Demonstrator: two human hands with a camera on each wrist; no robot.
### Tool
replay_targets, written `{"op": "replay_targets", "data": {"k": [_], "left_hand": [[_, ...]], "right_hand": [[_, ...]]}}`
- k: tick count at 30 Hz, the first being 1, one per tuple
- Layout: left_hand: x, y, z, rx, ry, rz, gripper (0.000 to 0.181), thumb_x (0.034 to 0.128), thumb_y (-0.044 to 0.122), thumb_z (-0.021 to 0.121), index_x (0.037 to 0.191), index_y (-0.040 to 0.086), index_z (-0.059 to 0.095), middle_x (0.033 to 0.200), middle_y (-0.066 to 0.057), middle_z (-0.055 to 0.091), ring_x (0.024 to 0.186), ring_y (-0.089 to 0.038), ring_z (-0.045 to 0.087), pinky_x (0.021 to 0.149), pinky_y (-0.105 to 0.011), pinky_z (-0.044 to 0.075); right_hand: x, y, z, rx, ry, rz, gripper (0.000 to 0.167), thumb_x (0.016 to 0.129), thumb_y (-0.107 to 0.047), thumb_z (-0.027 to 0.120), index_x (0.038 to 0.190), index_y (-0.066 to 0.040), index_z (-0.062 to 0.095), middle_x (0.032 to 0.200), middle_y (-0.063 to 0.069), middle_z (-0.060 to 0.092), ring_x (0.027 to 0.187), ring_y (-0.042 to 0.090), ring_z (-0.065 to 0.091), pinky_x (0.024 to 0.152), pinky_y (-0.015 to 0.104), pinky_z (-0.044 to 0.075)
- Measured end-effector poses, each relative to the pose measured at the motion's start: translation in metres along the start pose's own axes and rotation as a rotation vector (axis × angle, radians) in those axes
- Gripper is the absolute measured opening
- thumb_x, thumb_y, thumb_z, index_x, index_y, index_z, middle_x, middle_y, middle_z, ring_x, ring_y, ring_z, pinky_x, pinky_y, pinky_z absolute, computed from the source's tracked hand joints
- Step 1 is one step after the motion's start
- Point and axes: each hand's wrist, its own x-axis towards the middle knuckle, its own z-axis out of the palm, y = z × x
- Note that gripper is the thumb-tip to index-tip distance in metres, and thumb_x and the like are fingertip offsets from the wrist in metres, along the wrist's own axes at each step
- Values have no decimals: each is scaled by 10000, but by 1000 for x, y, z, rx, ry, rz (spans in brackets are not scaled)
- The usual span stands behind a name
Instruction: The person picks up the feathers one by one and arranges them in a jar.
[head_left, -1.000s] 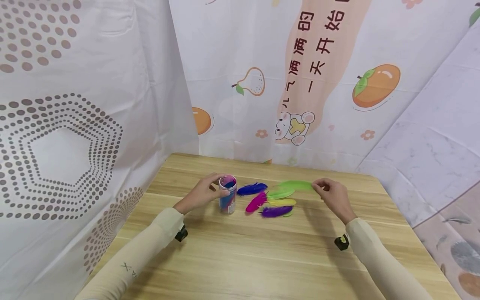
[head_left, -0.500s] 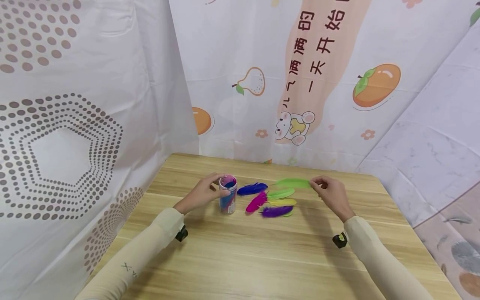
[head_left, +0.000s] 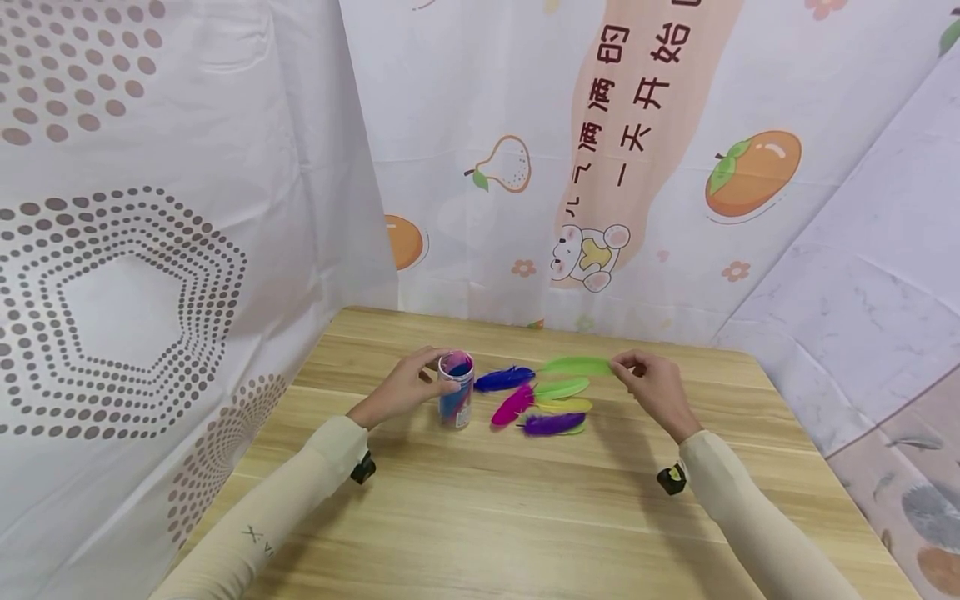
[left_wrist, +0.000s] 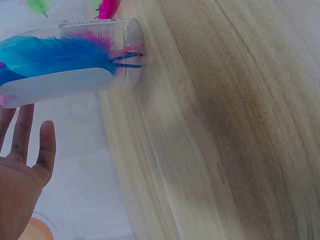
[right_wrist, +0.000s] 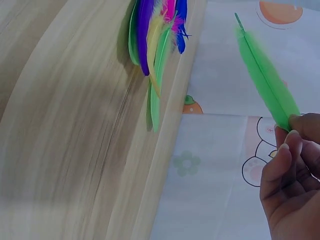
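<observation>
In the head view my left hand (head_left: 403,386) holds a clear plastic jar (head_left: 455,407) upright on the table, thumb at its near side. Blue and pink feathers (left_wrist: 60,56) show through its wall in the left wrist view. My right hand (head_left: 658,387) pinches a bright green feather (head_left: 576,366) by its tip, the bare quill pointing left toward the jar. Below it on the table lie a blue feather (head_left: 506,379), a magenta feather (head_left: 513,406), a light green feather (head_left: 562,387), a yellow feather (head_left: 566,405) and a purple feather (head_left: 555,423).
The wooden table (head_left: 480,517) reaches back to a printed curtain (head_left: 450,283). A white patterned sheet (head_left: 300,250) hangs along the left side. Part of another green feather (right_wrist: 133,35) shows beside the purple one in the right wrist view.
My right hand has moved a little to the left, carrying the green feather nearer the jar. The left hand, the jar and the feathers on the table have stayed put.
</observation>
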Motion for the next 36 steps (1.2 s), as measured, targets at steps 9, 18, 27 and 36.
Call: {"op": "replay_targets", "data": {"k": [9, 18, 27, 36], "left_hand": [[-1, 0, 1, 3, -2, -3, 543, 943, 458, 743, 1428, 273, 583, 1253, 75, 604, 1128, -171, 553, 946, -441, 502], [0, 0, 0, -1, 1, -10, 557, 933, 490, 742, 1424, 278, 584, 1246, 80, 608, 1132, -168, 557, 943, -430, 503], [-1, -2, 0, -1, -2, -6, 571, 933, 504, 737, 1432, 277, 578, 1263, 80, 609, 1137, -174, 554, 944, -434, 502], [0, -2, 0, -1, -2, 0, 562, 938, 495, 735, 1430, 274, 579, 1264, 76, 605, 1142, -173, 555, 950, -446, 504]], "right_hand": [[4, -6, 5, 9, -13, -16, 232, 1008, -291, 697, 1055, -74, 762, 848, 42, 710, 574, 225, 607, 504, 266, 479], [10, -12, 8, 20, -4, -32, 220, 1003, -288, 706, 1047, -80, 761, 854, 41, 718, 582, 185, 604, 512, 261, 482], [13, -20, 9, 42, -5, -27, 203, 999, -281, 712, 1032, -88, 765, 841, 33, 711, 588, 230, 614, 505, 269, 485], [19, -30, 11, 47, -13, -34, 253, 999, -322, 707, 1059, -83, 766, 842, 64, 701, 574, 177, 585, 504, 278, 461]]}}
